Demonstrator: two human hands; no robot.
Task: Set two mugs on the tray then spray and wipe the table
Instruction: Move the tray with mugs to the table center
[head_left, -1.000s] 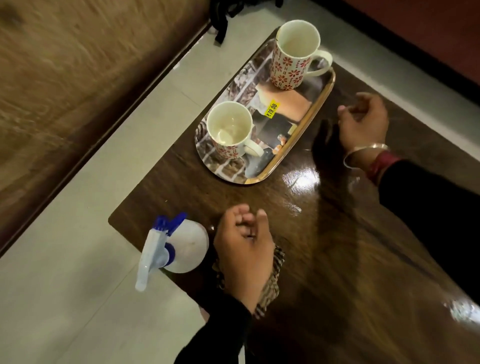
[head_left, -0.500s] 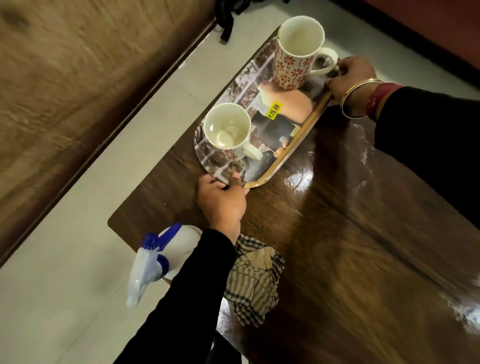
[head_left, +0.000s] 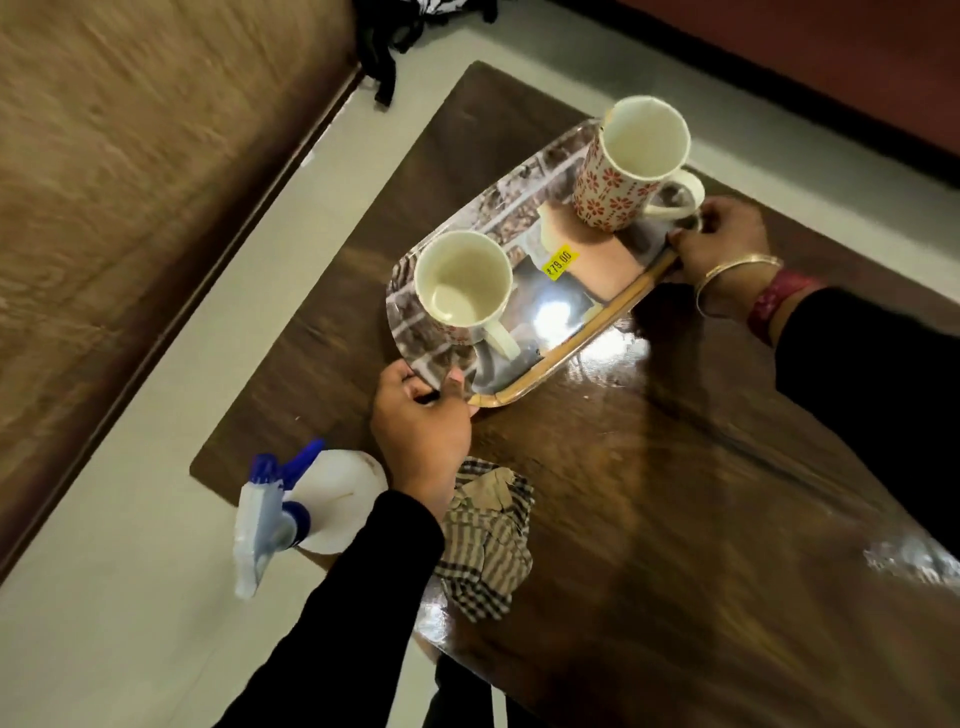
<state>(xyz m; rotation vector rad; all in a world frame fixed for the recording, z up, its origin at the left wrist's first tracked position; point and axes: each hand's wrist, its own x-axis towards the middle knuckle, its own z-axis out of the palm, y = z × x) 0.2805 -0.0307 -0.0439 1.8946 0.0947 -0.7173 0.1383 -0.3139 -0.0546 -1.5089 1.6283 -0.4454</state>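
Two white mugs with red flower prints stand on a printed oval tray (head_left: 584, 345): the near mug (head_left: 462, 283) at its left end, the far mug (head_left: 634, 161) at its right end. My left hand (head_left: 423, 428) grips the tray's near end and my right hand (head_left: 719, 241) grips its far end by the far mug's handle. The tray is over the dark glossy wooden table (head_left: 675, 493); whether it is lifted I cannot tell. A white spray bottle (head_left: 296, 501) with a blue trigger stands at the table's near left corner. A striped cloth (head_left: 488, 540) lies crumpled beside it.
Pale tiled floor (head_left: 130, 597) runs along the table's left side, bounded by a wooden wall panel (head_left: 130, 182). A dark object (head_left: 384, 31) lies on the floor at the top. A dark red surface (head_left: 831, 52) lies beyond the table's far side.
My left hand left the cloth and took the tray's near end; my right hand took the far end. Since then the tray with both mugs has shifted right in the view.
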